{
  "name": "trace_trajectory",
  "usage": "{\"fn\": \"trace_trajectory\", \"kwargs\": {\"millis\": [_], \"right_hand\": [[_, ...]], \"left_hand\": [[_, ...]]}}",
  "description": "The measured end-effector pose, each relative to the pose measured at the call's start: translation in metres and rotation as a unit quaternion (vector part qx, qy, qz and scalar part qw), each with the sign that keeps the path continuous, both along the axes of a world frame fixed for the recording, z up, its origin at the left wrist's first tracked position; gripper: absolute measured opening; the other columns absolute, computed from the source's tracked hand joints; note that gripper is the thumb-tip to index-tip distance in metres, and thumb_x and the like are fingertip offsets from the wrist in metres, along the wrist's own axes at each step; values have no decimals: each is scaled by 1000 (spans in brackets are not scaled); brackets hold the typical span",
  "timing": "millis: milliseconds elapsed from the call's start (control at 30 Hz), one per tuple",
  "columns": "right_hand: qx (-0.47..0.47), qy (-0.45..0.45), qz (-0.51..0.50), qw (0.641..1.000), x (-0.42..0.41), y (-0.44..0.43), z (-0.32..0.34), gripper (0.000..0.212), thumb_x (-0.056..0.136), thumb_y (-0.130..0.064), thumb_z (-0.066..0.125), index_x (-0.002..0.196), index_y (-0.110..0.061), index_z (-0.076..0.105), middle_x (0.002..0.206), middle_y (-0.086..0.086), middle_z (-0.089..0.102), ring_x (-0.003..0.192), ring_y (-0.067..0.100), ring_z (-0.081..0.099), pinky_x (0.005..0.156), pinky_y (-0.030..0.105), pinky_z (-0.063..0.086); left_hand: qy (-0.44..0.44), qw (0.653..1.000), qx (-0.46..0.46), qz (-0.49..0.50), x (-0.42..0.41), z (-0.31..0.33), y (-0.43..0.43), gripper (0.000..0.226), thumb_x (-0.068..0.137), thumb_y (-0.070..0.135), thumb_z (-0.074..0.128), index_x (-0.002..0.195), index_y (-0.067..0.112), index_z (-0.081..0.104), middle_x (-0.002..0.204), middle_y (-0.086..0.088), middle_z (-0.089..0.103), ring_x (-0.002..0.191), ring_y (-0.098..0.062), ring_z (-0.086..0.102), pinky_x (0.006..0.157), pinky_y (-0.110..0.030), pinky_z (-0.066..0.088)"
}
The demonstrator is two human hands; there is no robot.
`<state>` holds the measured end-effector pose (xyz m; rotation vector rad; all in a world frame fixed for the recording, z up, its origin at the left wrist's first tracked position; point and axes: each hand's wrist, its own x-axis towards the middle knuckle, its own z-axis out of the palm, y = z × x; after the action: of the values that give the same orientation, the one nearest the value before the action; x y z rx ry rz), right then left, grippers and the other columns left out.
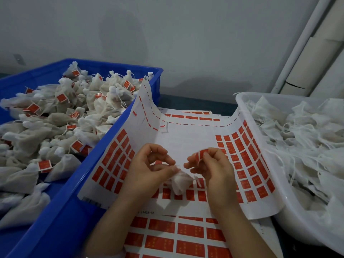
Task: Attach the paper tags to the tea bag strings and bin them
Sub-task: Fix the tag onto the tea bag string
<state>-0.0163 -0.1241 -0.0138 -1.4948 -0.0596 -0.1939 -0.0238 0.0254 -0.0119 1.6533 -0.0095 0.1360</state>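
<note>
- Head view, the only 1 I have: the left hand (149,169) has its fingers curled. Thumb and forefinger pinch the gathered neck of a small white mesh tea bag (179,182), which hangs just under the fingertips, above the sheet.
- The right hand (214,170) is curled as well and pinches a small red paper tag (202,153) between thumb and forefinger. The tag is bent over and lifted off the sheet. It is near the bag's neck but, as far as I can see, not yet on it.
- A short pale strand (197,181) shows just beside the bag. I cannot tell for sure that it is the string.
- Under the 2 hands lies a wide white backing sheet of red tags (186,138). Its sides curl up against the containers and its middle is bare. A second full sheet (176,229) lies nearer the person.
- To the left, a blue plastic crate (115,127) is heaped with tagged tea bags (55,118). To the right, a white plastic tub (247,112) holds untagged bags (297,138) in a tangle of strings. A strip of dark worktop (195,105) shows between them.
- My judgement on handling: the bag is very light, soft and crushable, so I would hold it by the knotted neck, not the body. The string is thin and limp, so it needs to be pulled taut before the tag folds round it. The tag is flimsy and probably sticky, so I would take it by its edge.
</note>
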Motion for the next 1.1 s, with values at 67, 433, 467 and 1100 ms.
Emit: {"fn": "trace_trajectory", "kwargs": {"millis": [67,433,467,1100], "right_hand": [[-32,-21,-25,999,-2,2,-2,24,98,-12,38,84,-17,57,75,-5,67,76,12,66,71,16,53],[-97,-75,-107,987,-11,19,-7,14,95,-19,41,84,-26,45,68,-8,51,61,-3,54,55,7,44],[-103,-79,-117,985,-11,18,-7,14,94,-19,41,83,-26,45,67,-8,50,60,-3,52,54,7,43],[-38,-48,-72,996,-10,10,-9,22,97,-11,41,79,-21,49,57,-14,53,49,1,48,47,9,39]], "left_hand": [[-22,1000,-9,7,-1,2,-2,29,72,2,75,90,18,57,80,7,69,76,-10,69,63,-17,54],[1,994,-99,-45,-3,1,-10,31,63,22,76,87,14,58,85,1,71,79,-24,71,68,-32,57],[2,993,-109,-53,-4,2,-11,38,58,27,77,87,13,57,85,0,71,78,-25,71,67,-29,57],[-144,983,-117,-6,-9,8,-15,22,63,15,69,70,12,48,81,5,67,77,-21,72,64,-22,56]]}}
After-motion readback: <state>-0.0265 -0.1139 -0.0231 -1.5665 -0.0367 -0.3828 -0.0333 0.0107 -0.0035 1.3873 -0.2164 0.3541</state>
